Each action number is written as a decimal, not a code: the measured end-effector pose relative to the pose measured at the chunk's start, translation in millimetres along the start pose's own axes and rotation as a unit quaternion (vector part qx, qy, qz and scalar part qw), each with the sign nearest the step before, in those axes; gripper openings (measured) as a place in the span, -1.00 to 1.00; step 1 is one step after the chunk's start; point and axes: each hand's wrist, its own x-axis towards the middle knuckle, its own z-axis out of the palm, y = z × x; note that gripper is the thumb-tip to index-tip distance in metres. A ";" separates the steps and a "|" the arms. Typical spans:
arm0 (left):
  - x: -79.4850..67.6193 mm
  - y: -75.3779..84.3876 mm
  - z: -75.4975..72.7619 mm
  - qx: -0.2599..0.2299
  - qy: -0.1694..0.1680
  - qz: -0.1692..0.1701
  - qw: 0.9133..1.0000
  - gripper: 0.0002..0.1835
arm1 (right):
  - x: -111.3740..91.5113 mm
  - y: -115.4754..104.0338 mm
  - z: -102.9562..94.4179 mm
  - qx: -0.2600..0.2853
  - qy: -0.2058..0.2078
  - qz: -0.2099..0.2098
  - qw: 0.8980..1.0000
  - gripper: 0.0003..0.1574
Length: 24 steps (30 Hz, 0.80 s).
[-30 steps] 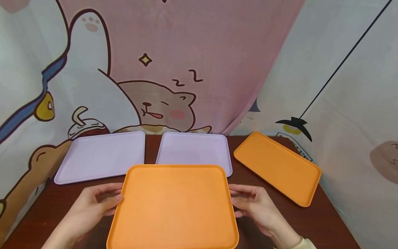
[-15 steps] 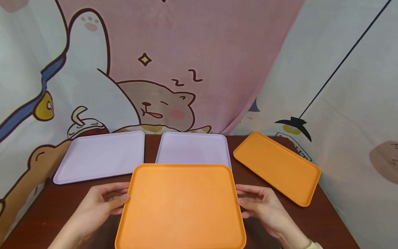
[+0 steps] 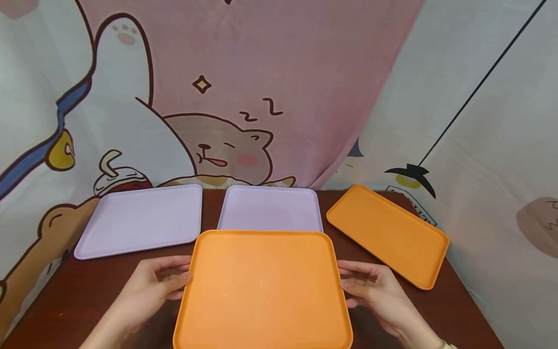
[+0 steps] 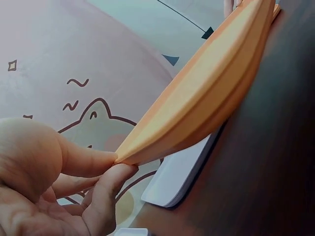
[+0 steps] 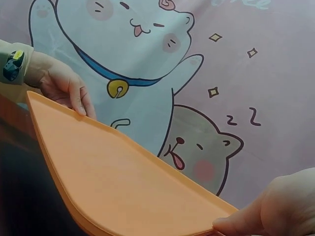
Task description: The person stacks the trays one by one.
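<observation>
A large orange tray (image 3: 263,291) with a low raised rim hangs above the near part of the table, pinched at both sides. My left hand (image 3: 150,288) grips its left edge, thumb on top and fingers beneath; the left wrist view shows this pinch at the tray's (image 4: 197,103) corner end. On the opposite edge, my right hand (image 3: 379,291) pinches the rim the same way. From the right wrist, the tray's (image 5: 123,167) upper face is seen, with the left hand (image 5: 64,86) at its far side. Its near edge is cut off in the head view.
Two lilac trays lie at the back: one on the left (image 3: 141,220), one in the middle (image 3: 270,208) partly covered by the held tray. A smaller orange tray (image 3: 388,235) lies angled at the right. Printed curtains (image 3: 314,87) rise behind the brown table (image 3: 52,300).
Both hands have carried the orange tray steadily to the right, keeping their pinch on its sides. It now overlaps the middle lilac tray differently. The other trays have stayed put.
</observation>
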 end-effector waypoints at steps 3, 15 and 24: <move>1.9 -1.6 3.3 -0.002 0.000 -0.001 1.000 -0.55 | -0.6 1.2 -3.4 -0.001 0.006 0.006 1.000 -0.25; 9.1 -13.3 9.4 -0.018 -0.028 0.002 0.999 -0.52 | -2.7 13.3 -10.7 0.002 0.003 0.007 1.000 -0.28; 14.6 -26.7 11.3 -0.027 -0.041 0.002 0.999 -0.50 | -0.9 23.8 -11.4 0.006 0.001 0.006 1.000 -0.27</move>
